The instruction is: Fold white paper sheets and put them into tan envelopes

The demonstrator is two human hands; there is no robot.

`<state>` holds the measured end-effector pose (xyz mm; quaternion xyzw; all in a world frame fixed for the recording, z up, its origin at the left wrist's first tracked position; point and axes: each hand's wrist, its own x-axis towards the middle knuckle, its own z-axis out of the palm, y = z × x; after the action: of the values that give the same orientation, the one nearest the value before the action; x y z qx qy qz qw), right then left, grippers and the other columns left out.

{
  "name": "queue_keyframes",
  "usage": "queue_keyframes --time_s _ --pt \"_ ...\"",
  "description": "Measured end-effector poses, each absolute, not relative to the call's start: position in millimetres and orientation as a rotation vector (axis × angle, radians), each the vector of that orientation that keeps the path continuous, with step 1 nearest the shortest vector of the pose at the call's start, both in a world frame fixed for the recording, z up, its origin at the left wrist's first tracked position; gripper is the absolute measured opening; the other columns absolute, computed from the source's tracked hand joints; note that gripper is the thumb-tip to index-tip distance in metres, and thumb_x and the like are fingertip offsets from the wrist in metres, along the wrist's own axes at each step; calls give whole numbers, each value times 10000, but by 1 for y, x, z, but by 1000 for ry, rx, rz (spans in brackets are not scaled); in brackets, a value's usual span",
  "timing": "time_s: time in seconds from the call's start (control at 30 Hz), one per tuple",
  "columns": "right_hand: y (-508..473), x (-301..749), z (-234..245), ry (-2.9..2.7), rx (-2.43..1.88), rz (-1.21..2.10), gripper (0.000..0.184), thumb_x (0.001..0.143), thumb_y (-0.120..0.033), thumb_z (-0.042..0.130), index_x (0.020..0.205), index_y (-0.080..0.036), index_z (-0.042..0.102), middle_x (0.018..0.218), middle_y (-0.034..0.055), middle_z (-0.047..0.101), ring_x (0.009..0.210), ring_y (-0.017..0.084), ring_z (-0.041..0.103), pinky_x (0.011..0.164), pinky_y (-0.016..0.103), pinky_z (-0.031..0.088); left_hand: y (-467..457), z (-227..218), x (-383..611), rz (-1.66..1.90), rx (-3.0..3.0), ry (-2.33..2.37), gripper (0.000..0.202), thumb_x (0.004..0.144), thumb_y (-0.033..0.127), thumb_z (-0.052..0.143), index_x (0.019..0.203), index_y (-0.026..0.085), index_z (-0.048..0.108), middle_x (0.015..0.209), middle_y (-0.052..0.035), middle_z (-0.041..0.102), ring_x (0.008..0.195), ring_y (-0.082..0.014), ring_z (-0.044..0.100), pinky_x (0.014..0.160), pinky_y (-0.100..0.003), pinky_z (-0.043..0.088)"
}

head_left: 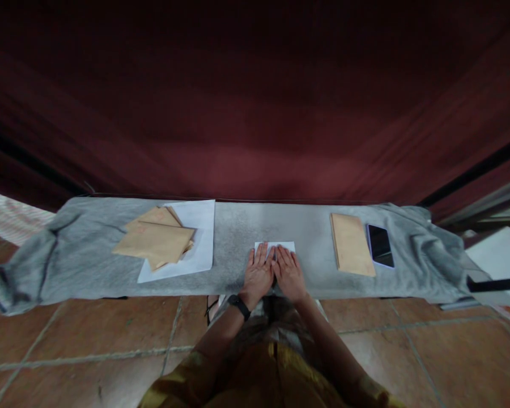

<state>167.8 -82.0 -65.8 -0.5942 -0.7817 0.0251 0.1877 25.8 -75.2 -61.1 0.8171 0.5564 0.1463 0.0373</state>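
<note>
A small piece of white paper [274, 244] lies on the grey cloth in front of me, mostly covered by my hands. My left hand [258, 276] rests flat on its left part, fingers stretched forward. Beside it, my right hand [289, 275] presses flat on the right part, with the two hands touching or nearly so at the thumbs. Whether the paper is folded under them I cannot tell. To the left, a loose pile of brown envelopes [155, 241] sits on larger white sheets [199, 238]. A neat stack of brown envelopes [352, 245] lies to the right.
A phone [380, 245] with a purple edge lies right of the neat stack. The grey cloth [238, 226] covers a narrow bench or table, bunched at both ends. A dark red curtain-like sheet [255, 141] hangs behind it. Brown floor tiles [110, 334] show below.
</note>
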Motion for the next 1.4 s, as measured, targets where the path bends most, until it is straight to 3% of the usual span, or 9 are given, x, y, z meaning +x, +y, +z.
queue_keyframes --time_s 0.1,0.43,0.57,0.7,0.83,1.0,1.13,1.4 --pt "-86 164 -70 -2232 -1739 15 537 1065 -335 332 1554 -120 390 1594 150 425 1486 256 361 1214 468 273 -75 -63 21 428 2517 1687 595 985 201 353 1576 137 334 1627 -149 363 1545 -267 250 1246 -535 236" --pt "-90 189 -82 -2154 -1788 -110 618 1070 -407 323 1596 -86 277 1599 186 398 1471 290 375 1198 491 270 -70 -64 -2 401 2459 1824 583 1043 347 319 1580 120 319 1631 -127 346 1535 -253 280 1255 -501 231" --pt "-94 196 -88 -2131 -1792 -160 621 1075 -427 313 1588 -76 297 1587 180 424 1454 291 399 1198 481 266 -70 -56 -4 290 2440 1895 569 1049 363 301 1569 140 355 1635 -91 347 1541 -261 264 1268 -515 195" --pt "-95 199 -90 -2119 -1787 -186 626 1070 -430 326 1590 -83 294 1585 176 429 1454 296 399 1192 484 277 -67 -50 10 299 2430 1945 557 1048 347 299 1534 97 411 1621 -114 377 1545 -277 247 1278 -517 168" --pt "-96 198 -90 -2135 -1797 -201 588 1064 -350 328 1587 -83 304 1588 172 426 1460 291 391 1199 482 267 -64 -49 40 373 2518 1737 542 1051 320 285 1539 115 400 1628 -88 375 1543 -245 255 1282 -478 191" --pt "-96 198 -90 -2162 -1820 -214 565 1044 -251 322 1586 -90 312 1596 149 421 1469 271 378 1216 471 242 -64 -54 62 378 2547 1604 565 1058 373 279 1535 96 398 1610 -128 400 1534 -240 283 1262 -473 252" --pt "-96 197 -89 -2145 -1817 -216 556 1055 -284 318 1576 -92 338 1584 150 439 1462 269 389 1216 468 242 -63 -60 47 377 2532 1663 616 1054 427 293 1563 82 339 1629 -136 359 1546 -230 248 1268 -459 235" --pt "-93 196 -83 -2108 -1830 -140 543 1070 -321 315 1543 -67 395 1550 170 481 1454 288 402 1196 482 277 -66 -63 5 318 2461 1848 598 1058 384 242 1583 106 310 1636 -116 339 1546 -230 251 1270 -477 210"
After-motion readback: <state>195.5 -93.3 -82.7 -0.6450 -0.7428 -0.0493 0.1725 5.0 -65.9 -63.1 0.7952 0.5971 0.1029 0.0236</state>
